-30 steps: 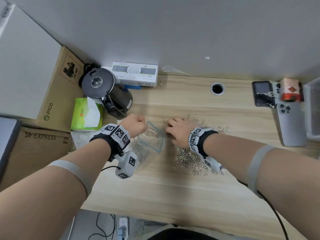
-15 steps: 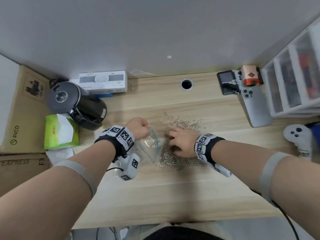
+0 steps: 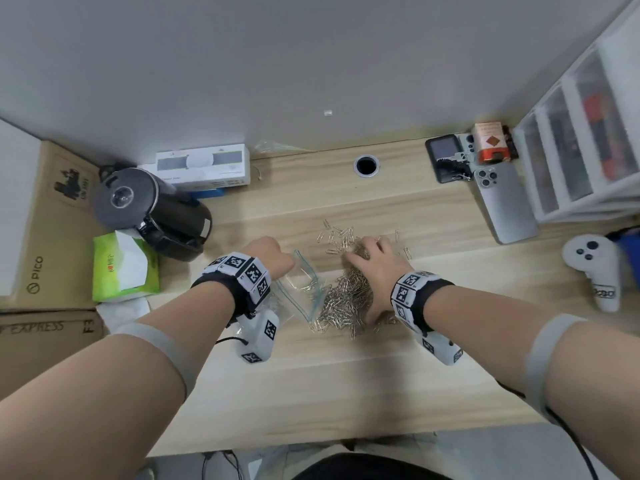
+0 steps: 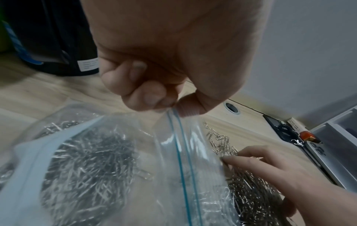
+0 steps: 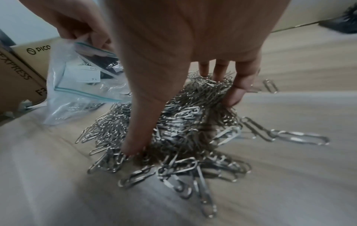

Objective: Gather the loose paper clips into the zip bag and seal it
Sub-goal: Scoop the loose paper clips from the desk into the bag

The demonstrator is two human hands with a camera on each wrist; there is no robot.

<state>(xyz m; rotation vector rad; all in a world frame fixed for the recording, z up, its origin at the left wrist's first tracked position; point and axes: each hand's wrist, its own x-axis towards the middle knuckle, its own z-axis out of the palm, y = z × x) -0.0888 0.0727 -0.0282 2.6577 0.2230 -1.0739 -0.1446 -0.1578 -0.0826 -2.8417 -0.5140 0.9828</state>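
Note:
A clear zip bag (image 3: 302, 286) with a blue zip strip lies on the wooden desk, its mouth facing right. My left hand (image 3: 273, 258) pinches the upper rim between thumb and fingers (image 4: 154, 97) and lifts it, so the bag (image 4: 181, 152) gapes. A heap of clips (image 4: 86, 165) shows through the plastic. Right of the mouth lies a pile of silver paper clips (image 3: 346, 301). My right hand (image 3: 374, 265) is spread over that pile. Its thumb (image 5: 133, 137) digs into the near side and its fingers (image 5: 237, 91) reach round the far side of the clips (image 5: 173, 165).
A black kettle (image 3: 152, 209), a green tissue pack (image 3: 121, 268) and a white box (image 3: 204, 164) stand left of the bag. Cardboard boxes (image 3: 52, 220) line the left edge. A phone (image 3: 505, 202), a game controller (image 3: 592, 268) and a drawer unit (image 3: 581, 140) are at the right.
My right hand has slid a little right, away from the bag's mouth and farther onto the pile. The left hand keeps its pinch on the bag. The head view has swung right.

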